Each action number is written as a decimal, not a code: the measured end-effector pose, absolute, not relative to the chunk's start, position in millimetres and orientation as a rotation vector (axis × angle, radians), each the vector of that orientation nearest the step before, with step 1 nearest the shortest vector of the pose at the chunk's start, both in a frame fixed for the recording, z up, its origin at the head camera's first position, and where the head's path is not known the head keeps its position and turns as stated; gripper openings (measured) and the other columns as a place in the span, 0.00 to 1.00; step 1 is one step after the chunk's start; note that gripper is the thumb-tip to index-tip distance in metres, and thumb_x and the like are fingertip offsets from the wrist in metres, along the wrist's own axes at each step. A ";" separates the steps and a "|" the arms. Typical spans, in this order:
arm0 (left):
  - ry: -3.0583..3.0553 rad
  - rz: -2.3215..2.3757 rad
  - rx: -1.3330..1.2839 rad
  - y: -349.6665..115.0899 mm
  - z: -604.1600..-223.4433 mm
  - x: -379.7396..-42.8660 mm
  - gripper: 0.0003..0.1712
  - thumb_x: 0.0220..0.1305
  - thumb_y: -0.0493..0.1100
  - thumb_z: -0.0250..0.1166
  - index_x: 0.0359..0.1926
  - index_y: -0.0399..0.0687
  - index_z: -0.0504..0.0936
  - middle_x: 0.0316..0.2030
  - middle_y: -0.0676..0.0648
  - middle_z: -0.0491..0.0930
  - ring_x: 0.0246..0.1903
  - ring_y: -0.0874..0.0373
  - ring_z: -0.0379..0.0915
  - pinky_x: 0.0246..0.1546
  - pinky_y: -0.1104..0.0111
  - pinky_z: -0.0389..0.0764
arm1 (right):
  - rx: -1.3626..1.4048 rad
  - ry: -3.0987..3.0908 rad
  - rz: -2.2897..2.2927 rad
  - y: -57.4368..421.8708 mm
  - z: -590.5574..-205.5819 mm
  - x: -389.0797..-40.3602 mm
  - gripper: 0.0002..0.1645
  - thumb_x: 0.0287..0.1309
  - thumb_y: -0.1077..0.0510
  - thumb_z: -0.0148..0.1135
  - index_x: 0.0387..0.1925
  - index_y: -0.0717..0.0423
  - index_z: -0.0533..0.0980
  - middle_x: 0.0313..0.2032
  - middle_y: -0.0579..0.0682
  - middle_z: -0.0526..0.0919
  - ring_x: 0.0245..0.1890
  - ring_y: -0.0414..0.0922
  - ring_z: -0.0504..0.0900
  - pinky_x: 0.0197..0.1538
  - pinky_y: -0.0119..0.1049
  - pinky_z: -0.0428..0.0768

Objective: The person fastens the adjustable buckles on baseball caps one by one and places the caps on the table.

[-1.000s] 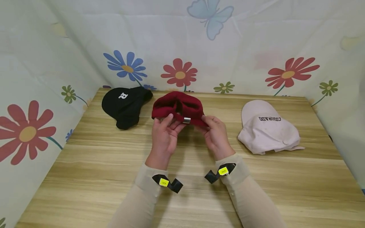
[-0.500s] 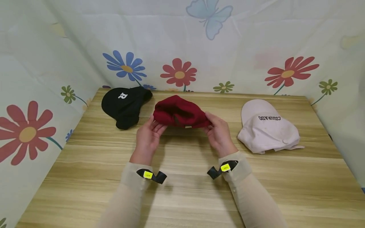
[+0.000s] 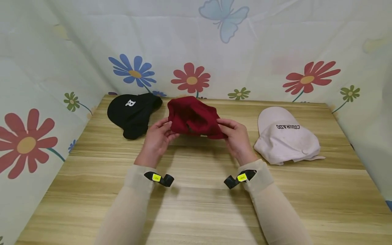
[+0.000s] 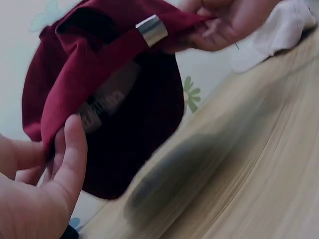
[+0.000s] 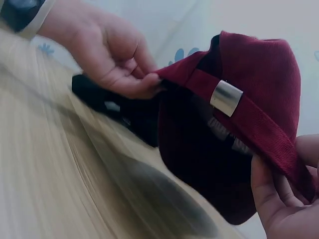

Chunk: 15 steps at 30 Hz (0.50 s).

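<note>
A dark red baseball cap (image 3: 194,117) is held up over the table between both hands, its back strap toward the person. My left hand (image 3: 156,139) pinches the cap's left edge between thumb and fingers. On the other side my right hand (image 3: 237,137) pinches the right edge. A silver buckle (image 5: 227,98) sits on the strap in the right wrist view. Below the strap, the left wrist view shows the cap's dark underside (image 4: 144,114), with pale lettering inside. The cap's shadow falls on the wood beneath it.
A black cap (image 3: 131,114) with a white R lies at the back left of the wooden table (image 3: 196,204). At the right lies a pale pink cap (image 3: 288,137) lettered COLORADO. A flower-printed cloth (image 3: 257,44) hangs behind and at the sides.
The left hand has moved left and away, to the cap's left edge. The cap has tilted, so its buckle no longer faces the head view. The other caps have stayed put.
</note>
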State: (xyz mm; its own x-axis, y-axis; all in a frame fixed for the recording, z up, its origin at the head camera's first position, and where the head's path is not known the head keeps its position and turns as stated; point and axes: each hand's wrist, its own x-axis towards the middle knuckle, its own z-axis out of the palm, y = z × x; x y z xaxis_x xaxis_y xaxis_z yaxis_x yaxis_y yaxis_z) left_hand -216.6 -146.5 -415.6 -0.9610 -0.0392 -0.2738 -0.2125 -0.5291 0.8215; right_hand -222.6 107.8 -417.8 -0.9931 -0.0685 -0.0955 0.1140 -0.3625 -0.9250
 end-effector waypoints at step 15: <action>1.624 2.410 -0.204 -134.3 -431.2 -251.2 0.08 0.71 0.33 0.53 0.45 0.48 0.75 0.38 0.46 0.78 0.29 0.55 0.82 0.40 0.59 0.86 | 0.139 2.211 -2.224 133.2 -425.0 -235.9 0.16 0.60 0.65 0.63 0.51 0.63 0.79 0.47 0.43 0.80 0.36 0.33 0.76 0.35 0.23 0.78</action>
